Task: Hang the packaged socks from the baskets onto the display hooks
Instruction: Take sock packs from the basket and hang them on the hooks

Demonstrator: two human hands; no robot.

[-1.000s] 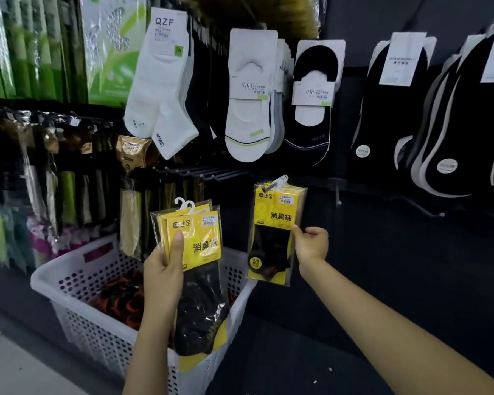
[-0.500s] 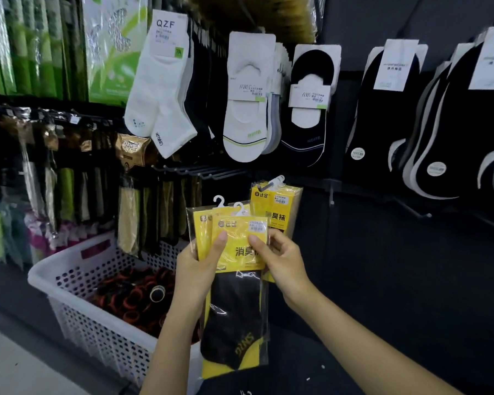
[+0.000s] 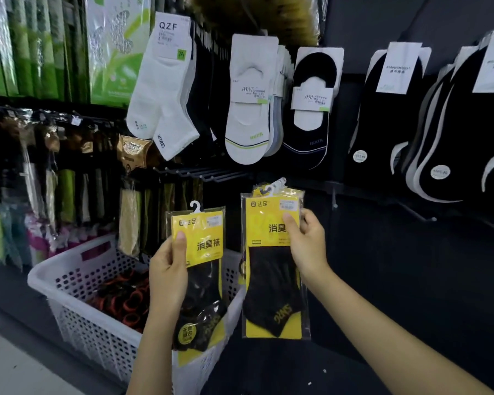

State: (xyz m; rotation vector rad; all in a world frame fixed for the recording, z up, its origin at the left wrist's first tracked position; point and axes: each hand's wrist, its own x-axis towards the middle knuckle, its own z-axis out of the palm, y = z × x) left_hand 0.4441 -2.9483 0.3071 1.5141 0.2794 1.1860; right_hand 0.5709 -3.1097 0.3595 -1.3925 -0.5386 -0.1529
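Yellow-carded cellophane sock packet [image 3: 208,240] gripped in left hand [image 3: 167,269], twin packet [image 3: 271,280] pinched in right hand [image 3: 308,243]; slick film could slip, or hangers [image 3: 196,206] miss the black wire hooks [image 3: 200,173].

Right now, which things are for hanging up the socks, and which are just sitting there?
For the job: left hand holding a yellow sock pack; right hand holding a second yellow pack; white basket; bare display hooks.
Just there: white QZF socks; green boxes; black hanging socks.
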